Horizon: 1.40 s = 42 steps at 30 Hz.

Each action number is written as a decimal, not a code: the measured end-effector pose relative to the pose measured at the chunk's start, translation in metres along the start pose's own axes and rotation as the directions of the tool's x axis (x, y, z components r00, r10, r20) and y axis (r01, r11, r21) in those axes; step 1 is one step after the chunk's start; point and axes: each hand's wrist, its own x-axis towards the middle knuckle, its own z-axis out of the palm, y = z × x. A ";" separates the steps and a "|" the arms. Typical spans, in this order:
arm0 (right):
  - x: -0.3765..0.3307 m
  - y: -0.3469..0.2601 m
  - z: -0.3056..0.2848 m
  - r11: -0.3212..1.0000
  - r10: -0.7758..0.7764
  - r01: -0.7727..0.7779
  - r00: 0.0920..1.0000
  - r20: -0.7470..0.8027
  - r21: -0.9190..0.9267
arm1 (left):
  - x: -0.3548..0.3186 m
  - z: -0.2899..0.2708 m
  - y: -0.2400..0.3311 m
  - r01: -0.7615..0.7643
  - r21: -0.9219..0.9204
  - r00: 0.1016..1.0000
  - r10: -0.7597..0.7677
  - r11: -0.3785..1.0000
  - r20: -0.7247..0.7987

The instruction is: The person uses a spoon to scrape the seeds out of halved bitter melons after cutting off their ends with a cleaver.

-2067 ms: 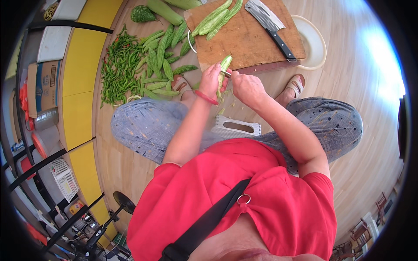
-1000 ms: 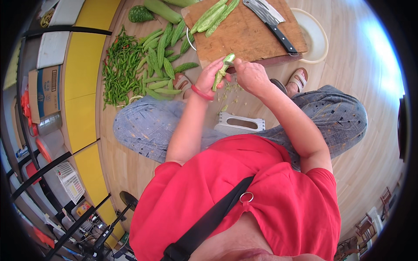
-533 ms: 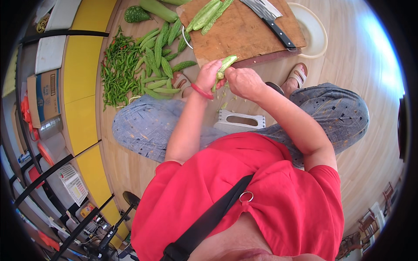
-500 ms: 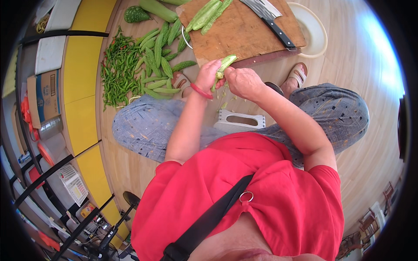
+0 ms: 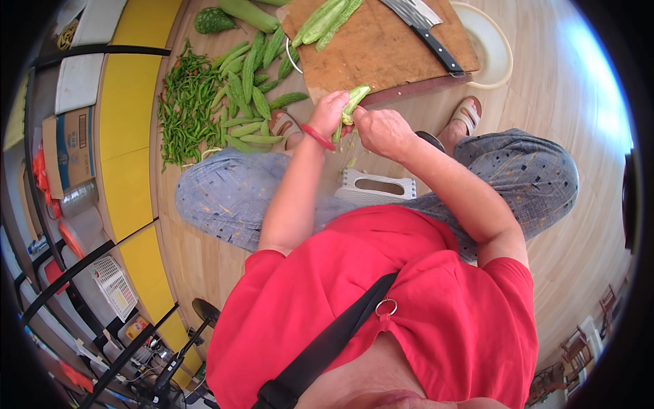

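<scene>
Hands meet in the middle, just in front of the person's knees. The left hand (image 5: pixel 330 112) is wrapped around a green gourd piece (image 5: pixel 352 102), with the fingers curled tight on it, and a red band sits on that wrist. The right hand (image 5: pixel 383 129) is right beside it, touching the same gourd piece, with its fingers bent in close; I cannot tell if it holds a small tool. The gourd piece is up in the air between both hands, near the front edge of the wooden cutting board (image 5: pixel 381 48) on the floor. A big knife (image 5: pixel 426 27) with a black handle lies on the board, and a few long green gourds (image 5: pixel 325 19) lie at the board's far left corner. A cream bowl (image 5: pixel 492 51) sits just past the board on the right side. To the left, a pile of bumpy gourds (image 5: pixel 252 95) lies on the wooden floor, and next to it a heap of thin green chillies (image 5: pixel 185 109). The person sits low in a red shirt and blue patterned trousers, on a white plastic stool (image 5: pixel 376 187) that peeks out between the legs. One sandal (image 5: pixel 466 116) shows under the right hand side.
</scene>
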 end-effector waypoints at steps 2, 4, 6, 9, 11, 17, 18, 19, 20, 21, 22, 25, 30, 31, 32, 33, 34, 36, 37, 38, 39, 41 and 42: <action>0.003 -0.001 0.007 0.997 0.071 -0.067 0.994 -0.085 0.046 | 0.003 -0.006 0.012 0.041 -0.062 0.993 -0.033 0.997 0.115; 0.008 0.002 0.010 0.985 0.155 -0.143 0.980 -0.127 0.098 | 0.002 -0.012 0.020 0.070 -0.143 0.985 -0.046 0.987 0.167; 0.016 0.007 0.008 0.961 0.251 -0.231 0.959 -0.129 0.150 | -0.001 -0.013 0.025 0.082 -0.245 0.986 -0.044 0.966 0.158; 0.020 0.011 0.003 0.950 0.276 -0.250 0.953 -0.129 0.189 | -0.019 -0.006 0.034 0.119 -0.400 0.989 -0.073 0.909 0.128; 0.023 0.012 0.008 0.958 0.265 -0.246 0.956 -0.128 0.150 | -0.020 -0.010 0.025 0.082 -0.435 0.989 -0.019 0.897 0.146; 0.022 0.009 0.003 0.980 0.197 -0.190 0.972 -0.130 0.066 | -0.023 -0.006 0.019 -0.031 -0.494 0.998 0.055 0.869 0.035; 0.022 0.009 0.004 0.983 0.179 -0.173 0.975 -0.129 0.055 | -0.023 -0.004 0.018 -0.055 -0.494 0.998 0.058 0.868 -0.010; 0.021 0.007 0.005 0.987 0.162 -0.158 0.979 -0.127 0.042 | -0.022 -0.002 0.017 -0.070 -0.445 0.997 0.053 0.893 -0.051; 0.020 0.005 0.006 0.989 0.145 -0.143 0.981 -0.125 0.028 | -0.021 0.000 0.016 -0.082 -0.395 0.995 0.049 0.915 -0.091; 0.019 0.003 0.007 0.992 0.129 -0.128 0.984 -0.123 0.015 | -0.020 0.001 0.015 -0.091 -0.344 0.990 0.048 0.935 -0.132; 0.018 0.002 0.010 0.993 0.115 -0.114 0.984 -0.134 0.018 | -0.017 0.001 0.012 -0.093 -0.328 0.989 0.049 0.940 -0.141; 0.016 0.001 0.015 0.998 0.055 -0.053 0.987 -0.151 0.014 | -0.010 -0.003 0.005 -0.073 -0.313 0.989 0.029 0.947 -0.143; 0.017 0.015 0.015 0.999 -0.042 0.040 0.995 -0.093 -0.015 | -0.012 -0.002 0.006 0.002 -0.365 0.995 -0.040 0.931 -0.096; 0.018 0.015 0.015 0.999 -0.051 0.049 0.995 -0.085 -0.022 | -0.014 -0.002 0.007 0.010 -0.372 0.995 -0.045 0.928 -0.084; 0.017 0.015 0.014 0.998 -0.059 0.057 0.995 -0.078 -0.029 | -0.015 -0.002 0.009 0.019 -0.380 0.996 -0.050 0.925 -0.073; 0.017 0.015 0.013 0.997 -0.068 0.065 0.995 -0.070 -0.035 | -0.016 -0.002 0.010 0.028 -0.387 0.997 -0.056 0.922 -0.060; 0.017 0.013 0.011 0.996 -0.087 0.085 0.994 -0.062 -0.033 | -0.015 -0.003 0.009 0.024 -0.396 0.997 -0.051 0.918 -0.056; 0.015 0.006 0.008 0.992 -0.125 0.124 0.991 -0.047 -0.027 | -0.010 -0.005 0.003 0.018 -0.413 0.998 -0.041 0.910 -0.048; 0.014 0.006 0.009 0.991 -0.132 0.130 0.989 -0.065 -0.026 | -0.008 -0.007 0.001 0.035 -0.427 0.998 -0.052 0.904 -0.029; 0.014 0.006 0.011 0.990 -0.138 0.137 0.987 -0.084 -0.025 | -0.007 -0.010 0.000 0.053 -0.440 0.998 -0.063 0.896 -0.009; 0.013 0.006 0.012 0.989 -0.145 0.143 0.984 -0.102 -0.024 | -0.005 -0.012 -0.002 0.071 -0.453 0.997 -0.074 0.889 0.011; 0.013 0.006 0.010 0.988 -0.155 0.154 0.984 -0.090 -0.020 | -0.004 -0.014 -0.002 0.085 -0.451 0.996 -0.077 0.888 0.036; 0.013 0.006 0.009 0.987 -0.161 0.160 0.983 -0.084 -0.018 | -0.004 -0.014 -0.002 0.091 -0.450 0.996 -0.078 0.888 0.048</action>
